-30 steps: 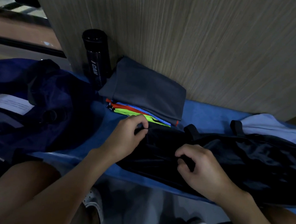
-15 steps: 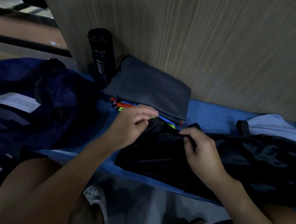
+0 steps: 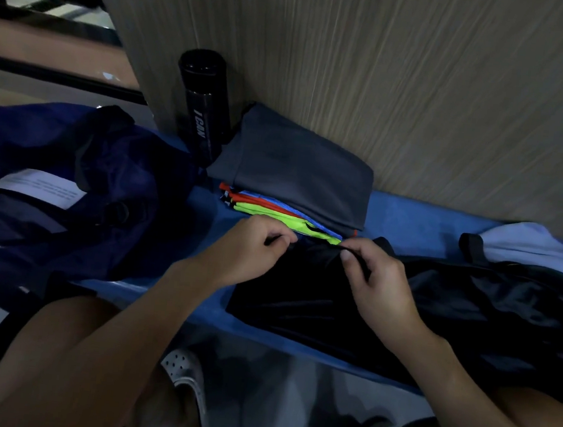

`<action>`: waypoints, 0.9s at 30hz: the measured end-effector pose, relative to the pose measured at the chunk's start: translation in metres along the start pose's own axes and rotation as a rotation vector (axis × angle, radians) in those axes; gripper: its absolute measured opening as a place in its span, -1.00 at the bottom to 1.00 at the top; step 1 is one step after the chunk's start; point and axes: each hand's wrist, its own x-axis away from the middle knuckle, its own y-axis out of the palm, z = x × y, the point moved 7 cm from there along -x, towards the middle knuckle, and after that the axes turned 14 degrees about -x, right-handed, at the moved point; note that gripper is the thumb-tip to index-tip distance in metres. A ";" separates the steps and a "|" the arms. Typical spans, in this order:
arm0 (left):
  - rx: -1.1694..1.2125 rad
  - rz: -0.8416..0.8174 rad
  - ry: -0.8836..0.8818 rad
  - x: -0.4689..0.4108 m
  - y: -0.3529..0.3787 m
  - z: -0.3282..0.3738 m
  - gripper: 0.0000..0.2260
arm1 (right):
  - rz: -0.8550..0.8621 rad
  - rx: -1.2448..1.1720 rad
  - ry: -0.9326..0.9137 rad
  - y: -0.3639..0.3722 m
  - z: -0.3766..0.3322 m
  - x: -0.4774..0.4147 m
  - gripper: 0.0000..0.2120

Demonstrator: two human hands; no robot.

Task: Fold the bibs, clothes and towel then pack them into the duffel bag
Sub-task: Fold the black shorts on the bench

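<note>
At far left the navy duffel bag slumps on the blue surface. Beside it the left hand, then the right hand, each pinch the far edge of a black garment, glossy and creased, sprawling rightward. Folding looks underway; next, I judge, the 2 pinched points must travel together, edges matched.

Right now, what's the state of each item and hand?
left hand, pinches black garment edge
right hand, pinches same edge
black garment, spread on bench, unpacked
bibs, folded, stacked under grey cloth
grey cloth, folded, on bibs
bottle, upright, capped
duffel bag, slumped, open or shut unclear
</note>
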 end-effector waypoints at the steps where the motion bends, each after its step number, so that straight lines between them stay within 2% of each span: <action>1: -0.016 -0.014 -0.030 -0.001 0.000 -0.003 -0.80 | 0.014 -0.003 -0.005 0.000 0.000 -0.001 -0.90; 4: -0.009 0.006 -0.077 -0.002 -0.004 -0.008 -0.77 | 0.034 -0.024 -0.032 -0.002 -0.004 -0.001 -0.89; 7: 0.106 0.036 -0.063 -0.003 -0.007 -0.007 -0.72 | 0.015 -0.049 -0.028 -0.002 -0.004 0.000 -0.87; 11: 0.286 0.012 -0.002 0.000 -0.005 0.006 -0.85 | 0.012 -0.054 -0.045 -0.002 -0.007 0.000 -0.87; 15: 0.323 -0.030 0.112 0.006 -0.001 0.026 -0.76 | -0.021 -0.096 -0.048 0.001 -0.011 0.000 -0.90; 19: 0.362 0.026 0.160 0.008 0.003 0.033 -0.77 | -0.052 -0.138 -0.009 0.004 -0.011 0.001 -0.90; 23: 0.391 0.113 0.187 0.009 -0.001 0.036 -0.76 | -0.071 -0.122 -0.061 0.003 -0.013 -0.001 -0.89; 27: 0.411 0.108 0.215 0.014 -0.004 0.042 -0.75 | -0.142 -0.154 -0.039 0.009 -0.008 -0.002 -0.97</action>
